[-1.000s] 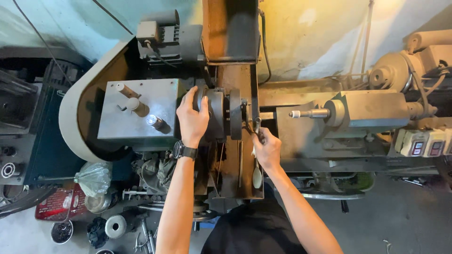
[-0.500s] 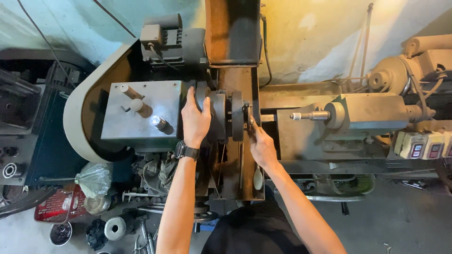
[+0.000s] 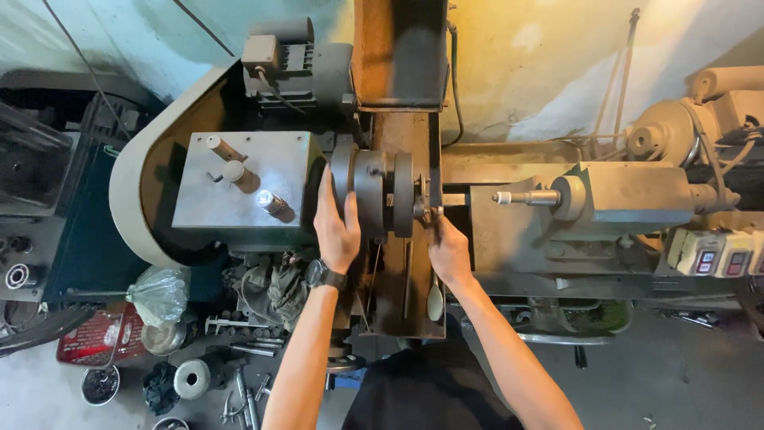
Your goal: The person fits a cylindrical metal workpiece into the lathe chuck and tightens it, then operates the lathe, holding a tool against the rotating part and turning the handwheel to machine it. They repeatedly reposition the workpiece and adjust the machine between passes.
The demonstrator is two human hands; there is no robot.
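Note:
I look down on a metal lathe. My left hand point(image 3: 336, 227), a dark watch on its wrist, lies flat against the round grey chuck point(image 3: 374, 191) beside the grey headstock box point(image 3: 239, 187). My right hand point(image 3: 447, 248) reaches to the chuck's right face and grips a small dark part at its jaws point(image 3: 426, 209); what it is stays hidden by the fingers. To the right, the tailstock point(image 3: 613, 199) points its slim centre point(image 3: 517, 197) at the chuck, a gap apart.
A motor point(image 3: 290, 60) sits behind the headstock. A switch box point(image 3: 716, 255) hangs at the right. A long spoon-like tool point(image 3: 434, 299) lies on the bed. Tools, a plastic bag point(image 3: 159, 293), a red basket point(image 3: 95, 338) and metal bowls crowd the floor at lower left.
My right hand moved from the chuck's front edge up to its right face. The left hand shifted a little on the chuck. The camera moved closer.

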